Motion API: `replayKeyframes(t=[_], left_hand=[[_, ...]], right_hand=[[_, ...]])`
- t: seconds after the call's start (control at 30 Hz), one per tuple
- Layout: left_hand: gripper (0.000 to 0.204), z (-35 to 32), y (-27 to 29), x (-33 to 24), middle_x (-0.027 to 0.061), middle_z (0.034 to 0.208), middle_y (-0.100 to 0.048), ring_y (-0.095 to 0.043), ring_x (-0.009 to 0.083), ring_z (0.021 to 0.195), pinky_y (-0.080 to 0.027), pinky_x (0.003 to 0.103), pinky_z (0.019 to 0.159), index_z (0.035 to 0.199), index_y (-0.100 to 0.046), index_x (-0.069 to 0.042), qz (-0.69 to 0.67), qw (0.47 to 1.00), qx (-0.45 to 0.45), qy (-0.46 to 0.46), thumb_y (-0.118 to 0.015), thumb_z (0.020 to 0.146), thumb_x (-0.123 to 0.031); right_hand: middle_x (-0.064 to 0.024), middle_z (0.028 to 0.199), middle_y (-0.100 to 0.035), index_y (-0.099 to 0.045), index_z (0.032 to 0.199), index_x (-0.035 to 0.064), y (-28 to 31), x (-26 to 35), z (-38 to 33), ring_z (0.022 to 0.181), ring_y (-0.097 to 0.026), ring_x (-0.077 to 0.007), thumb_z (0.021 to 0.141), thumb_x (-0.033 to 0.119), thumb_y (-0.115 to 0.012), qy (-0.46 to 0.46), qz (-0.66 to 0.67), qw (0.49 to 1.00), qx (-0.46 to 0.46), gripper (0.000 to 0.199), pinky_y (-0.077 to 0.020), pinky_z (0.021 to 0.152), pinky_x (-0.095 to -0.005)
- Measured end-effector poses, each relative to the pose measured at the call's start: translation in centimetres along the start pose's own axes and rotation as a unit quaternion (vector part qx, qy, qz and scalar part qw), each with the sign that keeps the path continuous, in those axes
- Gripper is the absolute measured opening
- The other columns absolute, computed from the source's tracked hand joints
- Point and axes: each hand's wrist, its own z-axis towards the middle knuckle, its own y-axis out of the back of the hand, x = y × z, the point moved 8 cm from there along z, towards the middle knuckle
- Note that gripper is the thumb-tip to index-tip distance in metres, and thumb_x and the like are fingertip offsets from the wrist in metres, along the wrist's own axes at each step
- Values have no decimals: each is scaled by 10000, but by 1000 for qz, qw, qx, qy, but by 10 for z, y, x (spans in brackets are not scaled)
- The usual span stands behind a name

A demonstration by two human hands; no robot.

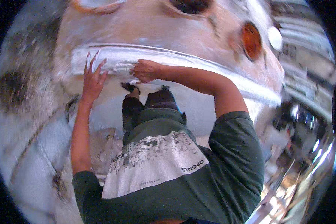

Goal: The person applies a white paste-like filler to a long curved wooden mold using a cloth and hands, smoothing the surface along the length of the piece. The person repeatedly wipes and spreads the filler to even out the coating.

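Head view: your left hand (pixel 95 79) spreads wide over the white board (pixel 175 59), perhaps steadying it along the table's (pixel 190 35) near edge. Your right hand (pixel 146 71) curls over it; I can't tell what it holds.

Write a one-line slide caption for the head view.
Left grip splayed, right grip curled, at a long white strip on a brownish tabletop, with an orange-brown round dish beyond.

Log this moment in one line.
left hand: open, over white strip | right hand: fingers bent at strip, hold unclear | strip: on tan worktop | beyond: round white object
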Motion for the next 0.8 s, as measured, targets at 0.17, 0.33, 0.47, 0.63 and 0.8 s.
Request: replayKeyframes(t=[0.17, 0.33, 0.47, 0.63, 0.8], left_hand=[[405, 37, -58, -94, 45, 1462, -233, -139, 318, 1362, -140, 451, 1110, 1267, -499, -201, 55, 945, 202, -250, -500, 875, -306], [390, 33, -115, -141, -13, 1481, -197, -140, 249, 1371, -150, 449, 1108, 1286, -475, -287, 99, 871, 334, -347, -412, 913, -382], [402, 55, -137, -178, -15, 1489, -171, -131, 239, 1375, -198, 452, 1086, 1297, -463, -277, 143, 846, 343, -382, -401, 917, -389], [399, 62, -131, -182, 26, 1491, -164, -133, 304, 1368, -187, 488, 1083, 1290, -470, -272, 162, 825, 365, -399, -416, 911, -385], [414, 61, -126, -167, -6, 1492, -157, -147, 255, 1369, -180, 471, 1087, 1318, -430, -298, 223, 803, 355, -424, -353, 928, -416]], right_hand=[[-59, 975, -615, -613, 1006, 91, 0, 1, -177, 926, -575, -223, 838, 483, -470, -156, 22, 985, 66, 450, -443, 740, -384], [-72, 1155, -572, -593, 1104, 136, 26, 36, -326, 1048, -538, -254, 850, 436, -473, -377, 139, 871, 283, 410, -412, 872, -415], [-140, 1413, -294, -443, 1304, 126, 82, 24, -384, 1297, -282, -314, 872, 376, -470, -554, -7, 832, -25, 500, -248, 1055, -423], [-195, 1463, -148, -407, 1320, 51, 34, -3, -356, 1326, -201, -390, 882, 419, -443, -722, 181, 664, -77, 573, -216, 1047, -523], [-265, 1384, -297, -525, 1198, -24, 36, -34, -280, 1271, -299, -429, 875, 521, -383, -777, 102, 619, -49, 649, -302, 992, -549]])
